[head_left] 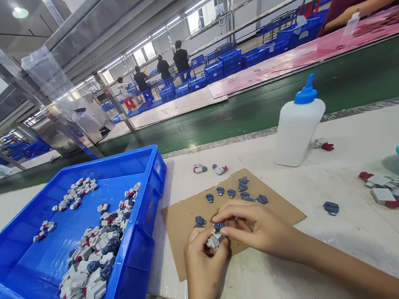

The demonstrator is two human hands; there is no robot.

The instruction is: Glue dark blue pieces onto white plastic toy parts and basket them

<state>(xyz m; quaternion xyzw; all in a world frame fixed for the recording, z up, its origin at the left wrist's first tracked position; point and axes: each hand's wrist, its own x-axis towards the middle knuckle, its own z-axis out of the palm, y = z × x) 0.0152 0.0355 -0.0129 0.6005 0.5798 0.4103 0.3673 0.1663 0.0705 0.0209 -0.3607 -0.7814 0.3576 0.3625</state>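
I'm gripping a grey-white piece (213,242) in my left hand (203,266) over the cardboard (281,210), while my right hand (263,227) is pinching a blue piece (219,226) against it (aligning them calls for steady fingertips).

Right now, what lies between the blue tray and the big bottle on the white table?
Two small parts, plus a corner of the cardboard slightly nearer the camera, in the head view.
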